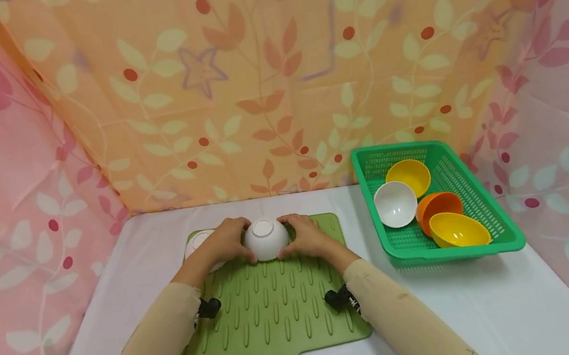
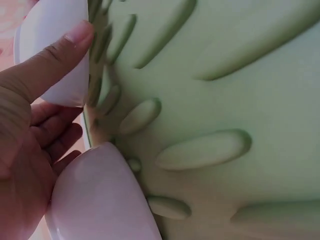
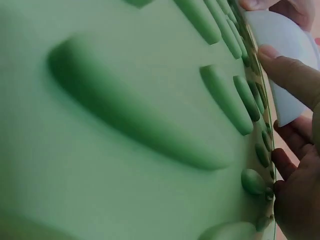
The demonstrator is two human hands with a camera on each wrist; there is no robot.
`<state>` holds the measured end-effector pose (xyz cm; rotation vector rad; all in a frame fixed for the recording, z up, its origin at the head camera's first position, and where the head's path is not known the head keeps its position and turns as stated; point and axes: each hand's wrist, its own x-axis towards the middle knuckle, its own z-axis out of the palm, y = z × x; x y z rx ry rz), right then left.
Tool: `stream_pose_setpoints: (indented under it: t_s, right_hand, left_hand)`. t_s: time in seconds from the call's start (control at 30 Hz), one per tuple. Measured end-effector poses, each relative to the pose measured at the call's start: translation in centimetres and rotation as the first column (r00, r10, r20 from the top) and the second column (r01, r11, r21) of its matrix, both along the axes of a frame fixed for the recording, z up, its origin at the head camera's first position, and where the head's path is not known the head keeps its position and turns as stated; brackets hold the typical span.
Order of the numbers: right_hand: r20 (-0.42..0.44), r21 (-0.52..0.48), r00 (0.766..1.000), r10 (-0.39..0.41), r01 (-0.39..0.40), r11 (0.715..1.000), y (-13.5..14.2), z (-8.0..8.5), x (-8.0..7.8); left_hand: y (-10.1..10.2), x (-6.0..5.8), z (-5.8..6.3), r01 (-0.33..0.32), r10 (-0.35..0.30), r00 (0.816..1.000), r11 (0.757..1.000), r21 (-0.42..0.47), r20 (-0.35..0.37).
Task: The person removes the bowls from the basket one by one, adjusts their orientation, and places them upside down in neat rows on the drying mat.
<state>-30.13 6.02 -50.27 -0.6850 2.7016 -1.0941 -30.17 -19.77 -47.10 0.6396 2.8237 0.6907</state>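
Upside down on the green ridged mat (image 1: 277, 309) is a white bowl (image 1: 267, 242), held between both hands near the mat's back edge. My left hand (image 1: 225, 243) grips its left side, thumb toward the front and fingers behind. On the opposite side my right hand (image 1: 305, 236) grips it the same way. A second white bowl (image 1: 198, 239) lies upside down at the mat's back left corner, partly hidden by the left hand. In the left wrist view the held bowl (image 2: 55, 45) is under the thumb, with the other bowl (image 2: 100, 195) below.
To the right stands a green plastic basket (image 1: 369, 201) holding a white bowl (image 1: 396, 204), an orange bowl (image 1: 437, 209) and two yellow bowls, one at the back (image 1: 410, 176) and one in front (image 1: 459, 230). Patterned cloth (image 1: 258, 82) walls off the back and sides of the white table (image 1: 451, 312).
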Motion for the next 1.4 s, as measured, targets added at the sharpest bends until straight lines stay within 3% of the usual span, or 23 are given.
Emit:
stream_pose_setpoints:
  t_s: [0.3, 0.47, 0.53, 0.63, 0.77, 0.87, 1.0, 1.07, 1.17, 1.4]
  right_hand:
    - [-0.035, 0.092, 0.999, 0.022, -0.018, 0.996, -0.1, 0.0, -0.2]
    - [-0.030, 0.113, 0.999, 0.013, -0.009, 0.994, 0.0, 0.0, -0.3]
    - [-0.028, 0.113, 1.000, 0.012, -0.009, 0.994, 0.1, -0.1, -0.3]
    - [-0.029, 0.099, 1.000, 0.009, -0.006, 0.995, 0.3, -0.1, -0.2]
    - [-0.034, 0.084, 0.999, 0.009, -0.007, 0.996, 0.4, -0.4, -0.2]
    - [-0.039, 0.094, 0.999, 0.021, -0.018, 0.995, 0.4, -0.9, -0.3]
    - [-0.040, 0.108, 0.999, 0.030, -0.026, 0.994, 0.2, -0.5, 0.0]
    - [-0.048, 0.121, 0.998, 0.030, -0.024, 0.992, 0.0, 0.3, 0.3]
    - [-0.085, 0.156, 0.995, 0.045, -0.031, 0.987, 0.0, 2.7, 1.2]
    - [-0.168, 0.189, 0.971, 0.167, -0.135, 0.973, 3.3, 12.0, 3.1]
  left_hand:
    - [0.5, 0.1, -0.2, -0.012, 0.003, 0.997, 0.993, -0.116, -0.075]
    - [0.7, 0.2, 0.3, 0.008, -0.022, 0.995, 0.991, -0.134, -0.102]
    - [0.8, 0.3, 0.7, 0.006, -0.012, 0.996, 0.997, -0.075, -0.088]
    - [1.2, 0.3, 1.2, 0.006, -0.003, 0.999, 0.996, 0.086, -0.034]
    - [1.9, 0.2, 1.3, 0.024, -0.034, 0.999, 0.961, 0.277, 0.032]
    - [2.1, 0.2, 1.1, 0.007, -0.022, 0.999, 0.948, 0.317, 0.045]
    - [2.1, 0.3, 0.5, -0.023, 0.014, 0.999, 0.950, 0.312, 0.033]
    - [1.9, 0.2, 0.3, -0.021, 0.015, 1.000, 0.953, 0.304, 0.021]
    - [1.7, 0.2, -0.1, -0.004, 0.008, 1.000, 0.960, 0.279, -0.012]
    - [1.3, 0.4, -0.1, 0.005, 0.009, 0.998, 0.975, 0.223, -0.060]
